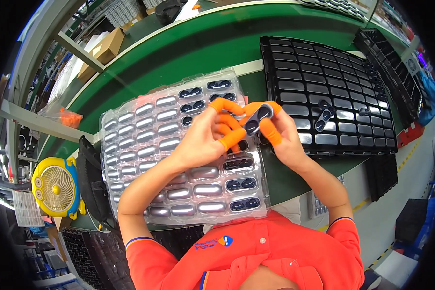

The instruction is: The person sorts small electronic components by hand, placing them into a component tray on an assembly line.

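Note:
Both my hands wear orange finger cots and meet over the right part of a clear blister tray (145, 145). My left hand (205, 137) and my right hand (280, 133) together pinch a small dark oval part with two openings (257, 118), held a little above the tray. Several pockets along the clear tray's right columns hold similar dark parts (241, 184); the other pockets look empty. To the right lies a black pocketed tray (324, 67) with two such parts (324, 118) in it.
The trays rest on a green bench top (198, 48). A yellow desk fan (57, 186) stands at the left. More black trays (391, 63) are stacked at the right, cardboard boxes (104, 48) sit at the back left, and a small bag of orange cots (68, 117) lies nearby.

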Action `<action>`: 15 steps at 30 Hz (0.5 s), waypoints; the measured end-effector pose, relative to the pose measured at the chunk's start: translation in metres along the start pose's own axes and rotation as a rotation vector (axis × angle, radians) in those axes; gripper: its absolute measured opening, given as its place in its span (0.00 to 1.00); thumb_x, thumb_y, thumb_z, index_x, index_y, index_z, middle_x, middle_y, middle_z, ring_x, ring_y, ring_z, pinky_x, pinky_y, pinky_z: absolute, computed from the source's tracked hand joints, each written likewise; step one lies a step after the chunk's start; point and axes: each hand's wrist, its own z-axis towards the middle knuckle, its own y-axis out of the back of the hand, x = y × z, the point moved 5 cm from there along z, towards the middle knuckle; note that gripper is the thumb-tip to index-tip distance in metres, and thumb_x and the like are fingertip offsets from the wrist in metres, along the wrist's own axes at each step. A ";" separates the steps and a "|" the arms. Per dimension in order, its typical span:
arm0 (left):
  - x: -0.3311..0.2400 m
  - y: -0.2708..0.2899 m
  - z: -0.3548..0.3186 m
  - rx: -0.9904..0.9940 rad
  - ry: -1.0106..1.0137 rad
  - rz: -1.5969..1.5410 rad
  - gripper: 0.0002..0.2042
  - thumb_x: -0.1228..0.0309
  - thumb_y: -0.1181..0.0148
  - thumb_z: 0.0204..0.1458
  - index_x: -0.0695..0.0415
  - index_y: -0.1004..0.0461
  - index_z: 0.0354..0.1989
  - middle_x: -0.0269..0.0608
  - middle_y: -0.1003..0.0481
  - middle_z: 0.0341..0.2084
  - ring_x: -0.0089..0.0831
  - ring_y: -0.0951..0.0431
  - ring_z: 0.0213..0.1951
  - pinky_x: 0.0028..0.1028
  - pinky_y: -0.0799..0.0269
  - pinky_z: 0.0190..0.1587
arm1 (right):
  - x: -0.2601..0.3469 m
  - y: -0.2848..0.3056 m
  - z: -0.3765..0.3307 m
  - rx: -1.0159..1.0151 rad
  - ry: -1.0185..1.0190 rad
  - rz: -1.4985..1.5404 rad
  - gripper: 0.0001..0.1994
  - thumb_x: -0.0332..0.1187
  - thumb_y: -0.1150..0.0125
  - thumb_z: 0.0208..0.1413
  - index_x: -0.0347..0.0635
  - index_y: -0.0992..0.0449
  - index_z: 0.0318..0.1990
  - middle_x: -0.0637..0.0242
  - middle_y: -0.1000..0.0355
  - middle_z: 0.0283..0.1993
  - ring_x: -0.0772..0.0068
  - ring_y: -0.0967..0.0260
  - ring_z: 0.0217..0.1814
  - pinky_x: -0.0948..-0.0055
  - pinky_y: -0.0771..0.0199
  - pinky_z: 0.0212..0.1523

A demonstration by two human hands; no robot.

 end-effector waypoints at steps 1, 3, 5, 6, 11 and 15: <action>-0.006 0.006 0.001 -0.064 -0.133 0.172 0.11 0.80 0.49 0.52 0.64 0.34 0.44 0.43 0.27 0.28 0.27 0.23 0.26 0.22 0.28 0.23 | 0.001 0.003 0.000 0.004 -0.001 -0.004 0.14 0.31 0.46 0.57 0.36 0.34 0.48 0.66 0.31 0.36 0.82 0.35 0.36 0.83 0.33 0.36; -0.019 0.013 -0.001 -0.198 -0.393 0.518 0.11 0.79 0.46 0.51 0.62 0.32 0.44 0.41 0.27 0.27 0.23 0.25 0.25 0.19 0.30 0.25 | 0.000 0.001 0.000 0.149 -0.119 0.041 0.15 0.39 0.52 0.60 0.36 0.33 0.45 0.65 0.31 0.32 0.81 0.35 0.30 0.83 0.34 0.32; -0.022 0.013 -0.001 -0.161 -0.405 0.519 0.11 0.79 0.45 0.50 0.63 0.32 0.43 0.39 0.27 0.27 0.22 0.25 0.25 0.18 0.30 0.26 | -0.001 -0.001 -0.002 0.228 -0.185 0.067 0.17 0.42 0.55 0.61 0.36 0.33 0.44 0.65 0.31 0.31 0.81 0.35 0.27 0.83 0.35 0.30; -0.024 0.011 -0.002 -0.116 -0.418 0.523 0.11 0.80 0.45 0.49 0.63 0.31 0.42 0.38 0.27 0.26 0.21 0.26 0.25 0.18 0.31 0.26 | -0.004 -0.004 -0.005 0.289 -0.263 0.068 0.17 0.43 0.56 0.61 0.36 0.33 0.43 0.65 0.32 0.30 0.81 0.36 0.26 0.84 0.36 0.28; -0.012 0.001 -0.004 0.025 -0.368 0.525 0.09 0.82 0.44 0.47 0.63 0.29 0.38 0.36 0.28 0.25 0.20 0.26 0.26 0.20 0.30 0.29 | -0.015 -0.014 -0.019 0.379 -0.434 0.022 0.18 0.43 0.61 0.63 0.35 0.32 0.40 0.68 0.34 0.25 0.83 0.41 0.21 0.83 0.41 0.23; -0.012 -0.010 -0.013 -0.059 -0.547 0.762 0.10 0.81 0.43 0.46 0.63 0.29 0.38 0.36 0.28 0.24 0.24 0.26 0.25 0.21 0.30 0.30 | -0.009 -0.025 -0.028 0.291 -0.368 -0.074 0.19 0.44 0.62 0.63 0.35 0.32 0.39 0.69 0.35 0.23 0.84 0.40 0.21 0.82 0.41 0.22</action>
